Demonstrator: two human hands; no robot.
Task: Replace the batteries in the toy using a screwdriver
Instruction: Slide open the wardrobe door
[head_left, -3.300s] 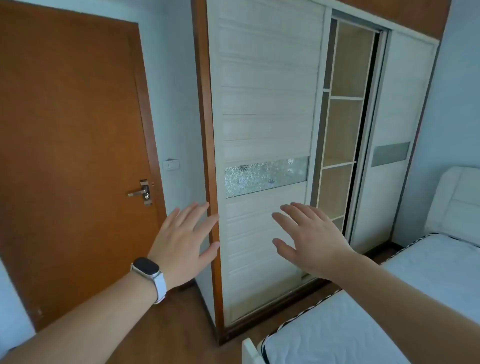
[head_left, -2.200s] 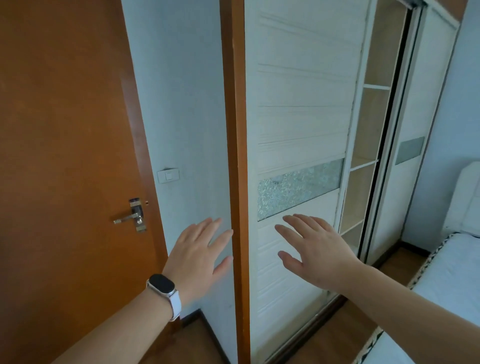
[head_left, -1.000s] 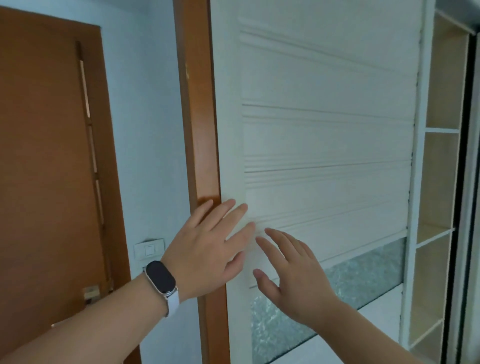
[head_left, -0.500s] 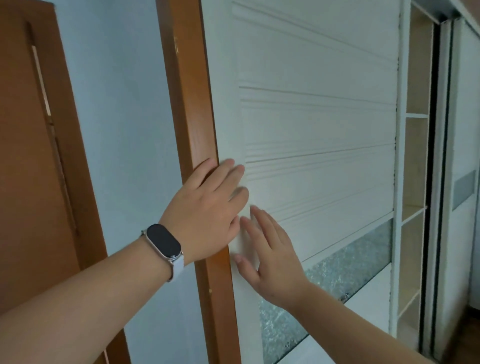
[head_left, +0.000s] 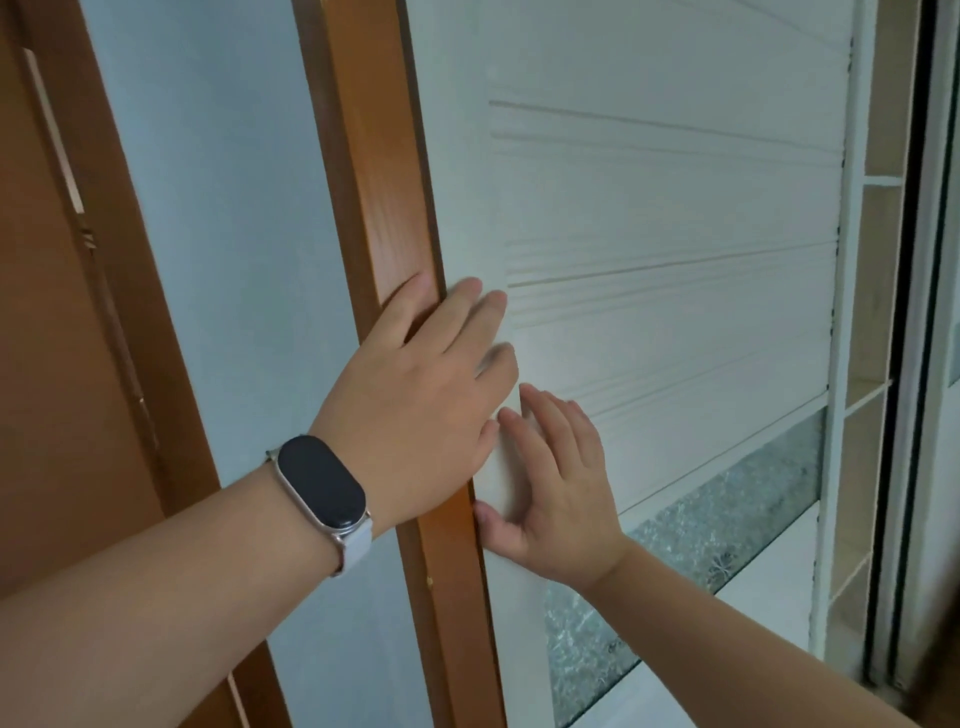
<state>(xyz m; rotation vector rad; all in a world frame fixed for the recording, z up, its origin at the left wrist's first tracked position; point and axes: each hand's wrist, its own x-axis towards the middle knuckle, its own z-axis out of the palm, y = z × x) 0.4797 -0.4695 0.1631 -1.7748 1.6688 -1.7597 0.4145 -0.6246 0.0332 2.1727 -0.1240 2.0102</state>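
Pale blue wall (head_left: 223, 260) fills the left of the view, with a brown wooden door (head_left: 47, 364) at its far edge, and right up close stands a wardrobe: an orange-brown wooden post (head_left: 384, 208) running top to bottom, then a white sliding door (head_left: 675, 208) cut with fine horizontal grooves. Lower down, a strip of frosted, crackle-patterned glass (head_left: 701, 530) crosses that white panel, and off to the right open shelves (head_left: 878, 312) show pale and bare-looking in the gap beside a dark track. Now the hands, and both are flat on the wardrobe! The left hand (head_left: 431, 384) lies with its fingers straight and together, the topmost finger on the wooden post, the others spread over onto the edge of the white panel; it grips nothing, just presses. On that wrist sits a watch (head_left: 322, 480), dark oval face, white strap. The right hand (head_left: 561, 493) is just below and to the right, palm on the white panel, fingers stretched upward, thumb out toward the post's edge; it holds nothing either. Its fingertips come close under the heel of the left hand. As for the toy, I cannot tell where it is from here, nor how it looks.
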